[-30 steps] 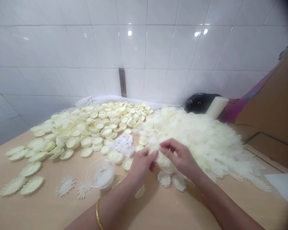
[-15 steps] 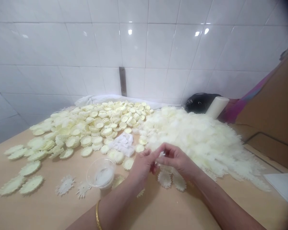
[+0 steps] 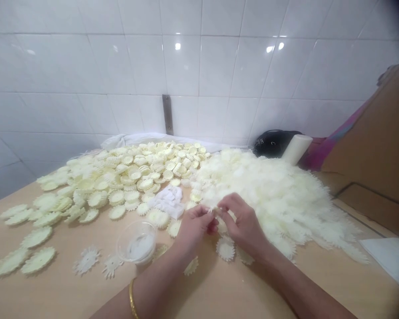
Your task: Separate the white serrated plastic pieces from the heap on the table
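Both hands meet over the near edge of the wooden table (image 3: 69,292), just in front of a big heap of white fringed petals (image 3: 279,195). The left hand (image 3: 194,226) and the right hand (image 3: 244,223) each pinch the same small white petal piece (image 3: 214,208) between thumb and forefinger, fingertips almost touching, the other fingers curled in. The piece is held just above the table, at the heap's near left edge. A gold bangle (image 3: 131,299) sits on the left wrist. Under the hands lie a few flat white flower cutouts (image 3: 225,249). Left of the left hand stands a small clear cup (image 3: 136,243) with something white in it, and beyond it lies a crumpled white cloth (image 3: 168,201). A wide spread of pale yellow round discs (image 3: 129,177) covers the table's left half up to the tiled wall (image 3: 219,66). Behind the heap are a black bag (image 3: 272,141) and a white roll (image 3: 297,148), and a cardboard box (image 3: 379,146) stands on the right.
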Tool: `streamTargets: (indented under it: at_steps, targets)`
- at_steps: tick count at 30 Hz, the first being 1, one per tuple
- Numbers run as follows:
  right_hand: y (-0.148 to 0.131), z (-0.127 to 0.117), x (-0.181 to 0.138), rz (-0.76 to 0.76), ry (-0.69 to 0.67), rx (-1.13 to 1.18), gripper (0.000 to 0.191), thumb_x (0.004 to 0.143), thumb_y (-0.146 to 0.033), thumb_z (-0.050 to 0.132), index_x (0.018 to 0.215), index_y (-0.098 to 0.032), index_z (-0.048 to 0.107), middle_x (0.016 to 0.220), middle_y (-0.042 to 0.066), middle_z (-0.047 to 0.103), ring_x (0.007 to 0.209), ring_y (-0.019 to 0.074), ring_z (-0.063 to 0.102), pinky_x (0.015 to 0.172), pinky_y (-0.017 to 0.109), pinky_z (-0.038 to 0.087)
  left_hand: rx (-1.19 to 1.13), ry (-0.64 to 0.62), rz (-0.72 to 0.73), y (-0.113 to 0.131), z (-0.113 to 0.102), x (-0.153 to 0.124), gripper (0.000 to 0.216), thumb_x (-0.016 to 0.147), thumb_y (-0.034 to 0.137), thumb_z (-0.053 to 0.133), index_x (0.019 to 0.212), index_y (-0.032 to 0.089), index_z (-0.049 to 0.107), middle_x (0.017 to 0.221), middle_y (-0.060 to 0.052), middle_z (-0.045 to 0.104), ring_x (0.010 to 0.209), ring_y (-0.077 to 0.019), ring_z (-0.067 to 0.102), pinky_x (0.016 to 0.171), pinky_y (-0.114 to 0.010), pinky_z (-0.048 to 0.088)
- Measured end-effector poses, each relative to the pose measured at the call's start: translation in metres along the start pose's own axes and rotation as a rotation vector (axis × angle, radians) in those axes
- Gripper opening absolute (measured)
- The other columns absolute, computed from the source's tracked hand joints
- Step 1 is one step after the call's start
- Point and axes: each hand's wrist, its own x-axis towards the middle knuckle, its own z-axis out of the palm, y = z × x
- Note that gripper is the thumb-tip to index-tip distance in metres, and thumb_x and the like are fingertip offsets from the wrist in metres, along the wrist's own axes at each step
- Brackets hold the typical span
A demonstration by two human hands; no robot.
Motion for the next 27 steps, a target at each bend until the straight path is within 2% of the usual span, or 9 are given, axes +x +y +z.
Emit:
streamTargets:
  at_steps: [2,3,7,10,12,16,23,25,27]
  targets:
    - [0.0,0.001,-0.001,-0.074,0.004,0.002,0.011,0.079,-0.016,0.043,0.072,-0.019,0.052,0.078,0.004,0.052,0.073,0.016,0.049,0.067,0.03,0.04,-0.054,-0.011,-0.029,0.0,0.0,0.0,0.023,0.061,0.029,0.067,0.061,0.014,0.05,0.053,-0.002,0.058,0.047,-0.0091,0.051,0.049,-0.022,0.037]
    - [0.001,0.0,-0.001,-0.064,-0.006,0.031,0.011,0.079,-0.016,0.043,0.073,-0.019,0.052,0.077,0.004,0.052,0.073,0.016,0.049,0.068,0.03,0.04,-0.09,-0.02,-0.048,0.001,0.0,0.0,0.023,0.061,0.028,0.067,0.061,0.014,0.049,0.053,-0.002,0.058,0.047,-0.0092,0.051,0.049,-0.022,0.037]
    - [0.002,-0.003,0.003,0.171,-0.088,0.166,0.007,0.078,-0.021,0.045,0.075,-0.018,0.05,0.067,0.0,0.051,0.064,0.0138,0.048,0.061,0.027,0.041,-0.125,-0.043,-0.062,0.001,0.001,0.0,0.025,0.059,0.026,0.069,0.06,0.015,0.047,0.051,-0.001,0.057,0.045,-0.009,0.05,0.048,-0.022,0.038]
    - [0.002,-0.003,0.003,0.273,-0.073,0.123,0.01,0.076,-0.023,0.048,0.083,-0.018,0.052,0.068,0.0,0.051,0.064,0.0139,0.049,0.06,0.027,0.041,-0.021,0.011,0.007,-0.001,0.001,0.001,0.029,0.058,0.029,0.07,0.056,0.016,0.044,0.045,0.002,0.053,0.04,-0.0075,0.045,0.044,-0.021,0.034]
    - [0.002,-0.002,0.003,0.24,-0.052,0.049,0.013,0.076,-0.022,0.047,0.086,-0.018,0.053,0.073,0.002,0.053,0.068,0.0152,0.05,0.063,0.028,0.04,0.026,0.05,0.044,-0.003,0.0,0.002,0.032,0.057,0.03,0.07,0.054,0.016,0.042,0.041,0.004,0.049,0.037,-0.0063,0.041,0.042,-0.02,0.03]
    - [0.0,-0.003,0.003,0.179,-0.036,0.06,0.009,0.077,-0.022,0.046,0.076,-0.018,0.054,0.073,0.003,0.054,0.069,0.0158,0.05,0.064,0.029,0.041,0.014,0.058,0.048,-0.005,0.0,0.003,0.033,0.057,0.033,0.069,0.053,0.016,0.042,0.043,0.003,0.05,0.039,-0.0061,0.041,0.043,-0.02,0.031]
    - [0.009,-0.012,0.01,0.312,0.254,0.18,0.014,0.077,-0.032,0.049,0.073,-0.018,0.048,0.065,-0.001,0.049,0.061,0.0138,0.047,0.059,0.028,0.042,-0.005,0.035,0.063,-0.009,-0.006,0.006,0.032,0.064,0.038,0.063,0.055,0.016,0.042,0.048,0.001,0.053,0.041,-0.0064,0.043,0.046,-0.02,0.033]
    - [0.013,-0.014,0.012,0.357,0.289,0.244,0.017,0.075,-0.034,0.051,0.073,-0.018,0.048,0.064,-0.002,0.048,0.06,0.0126,0.047,0.06,0.028,0.043,0.016,0.055,0.055,-0.01,-0.007,0.007,0.031,0.065,0.037,0.062,0.055,0.017,0.041,0.049,0.001,0.053,0.042,-0.0067,0.045,0.046,-0.02,0.033]
    - [0.014,-0.016,0.014,0.381,0.258,0.326,0.019,0.073,-0.036,0.054,0.073,-0.018,0.048,0.063,-0.003,0.047,0.059,0.0117,0.047,0.06,0.027,0.044,0.043,0.058,0.025,-0.009,-0.006,0.007,0.028,0.063,0.035,0.064,0.059,0.017,0.043,0.051,0.001,0.053,0.043,-0.0074,0.046,0.045,-0.02,0.034]
